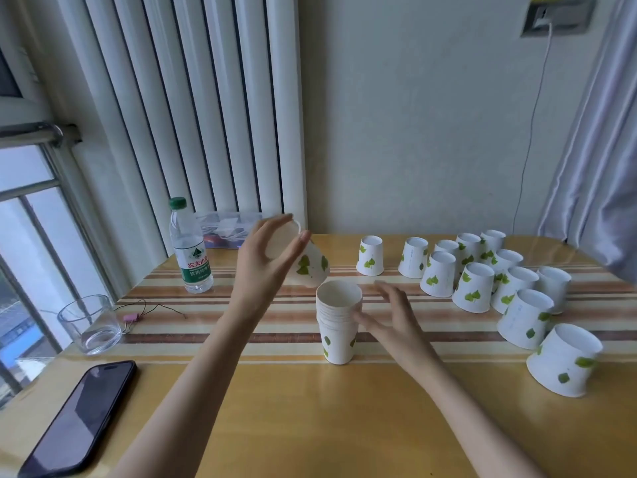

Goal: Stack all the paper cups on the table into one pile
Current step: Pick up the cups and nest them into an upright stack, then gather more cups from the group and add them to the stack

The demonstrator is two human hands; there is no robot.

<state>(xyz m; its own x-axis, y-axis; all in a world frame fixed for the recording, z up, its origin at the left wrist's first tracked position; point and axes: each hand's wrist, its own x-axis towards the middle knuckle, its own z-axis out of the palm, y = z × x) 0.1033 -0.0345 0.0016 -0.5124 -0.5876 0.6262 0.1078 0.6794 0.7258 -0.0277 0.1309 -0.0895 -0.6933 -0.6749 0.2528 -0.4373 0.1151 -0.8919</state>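
A pile of nested white paper cups [338,326] with green leaf prints stands upright, mouth up, at the middle of the table. My right hand [389,315] touches its right side with spread fingers. My left hand [267,260] holds a single leaf-print cup [312,265] tilted in the air just above and left of the pile, fingers on its base. Several more cups [479,288] stand upside down in a cluster at the right, and two [370,256] stand apart at the back.
A water bottle [190,248] stands at the back left, with a clear box behind it. A glass tumbler [90,324], a pink clip with cord [131,318] and a dark phone [81,417] lie at the left. The wooden table [310,408] carries a striped runner.
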